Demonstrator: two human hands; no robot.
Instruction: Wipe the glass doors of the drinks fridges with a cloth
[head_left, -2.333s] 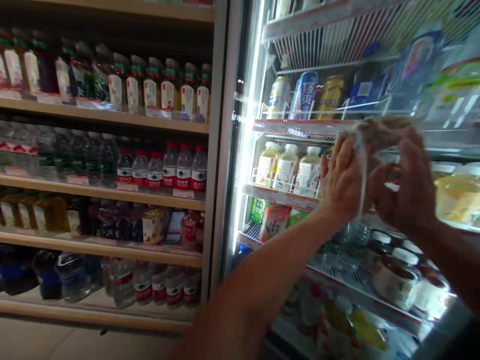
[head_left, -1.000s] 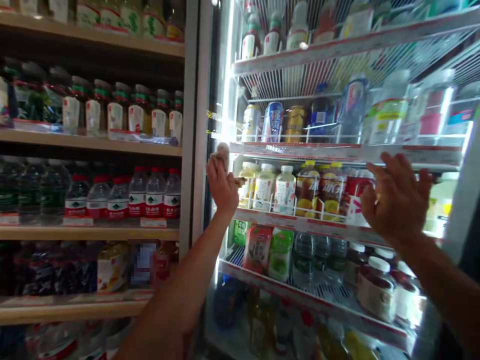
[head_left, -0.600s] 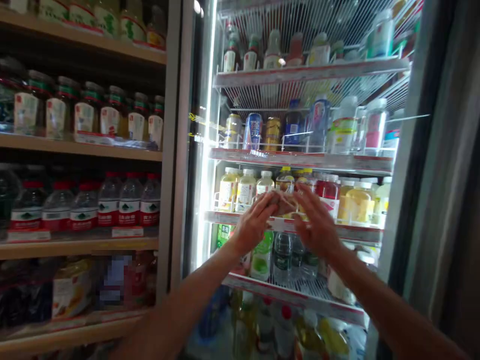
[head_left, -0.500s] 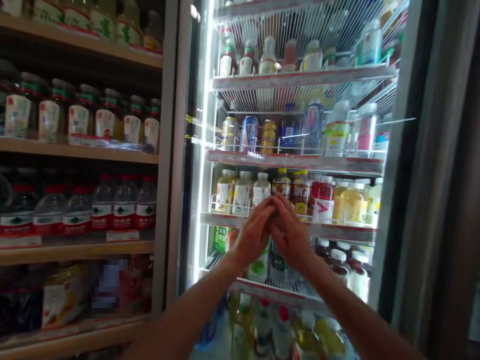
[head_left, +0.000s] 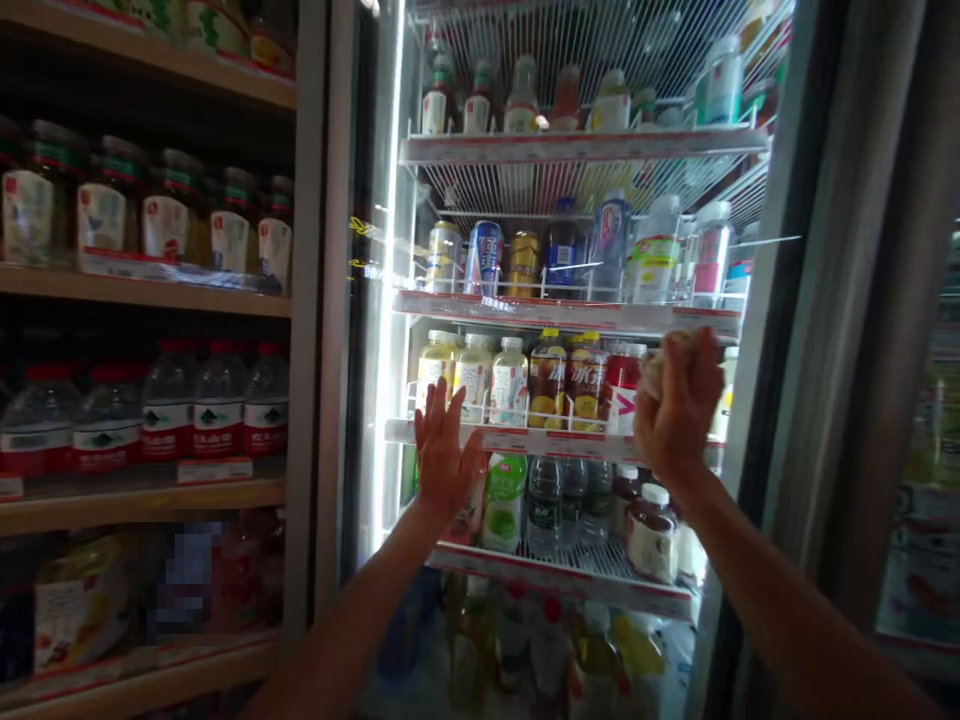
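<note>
My left hand (head_left: 444, 455) is raised in front of the lit drinks cooler, its fingers spread and holding nothing. It seems to lie on or close to the cooler's glass door (head_left: 570, 320), which shows reflections; contact is not clear. Higher and to the right, my right hand (head_left: 679, 415) has its fingers wrapped round a pale, crumpled cloth (head_left: 654, 375), also at the glass. Behind my left hand stand white-capped bottles (head_left: 510, 380). A red drink bottle (head_left: 622, 385) shows just left of my right hand, which hides other bottles there.
Cans (head_left: 484, 255) and bottles fill the cooler's wire shelves. On the left, wooden shelves (head_left: 150, 295) hold jar-like bottles (head_left: 101, 205) and red-capped water bottles (head_left: 169, 405). A metal door frame (head_left: 810, 330) runs up the right side.
My hands, together at the middle before, have moved apart. The left went left and opened; the right went right and up, and the cloth in it now shows. The view has shifted slightly.
</note>
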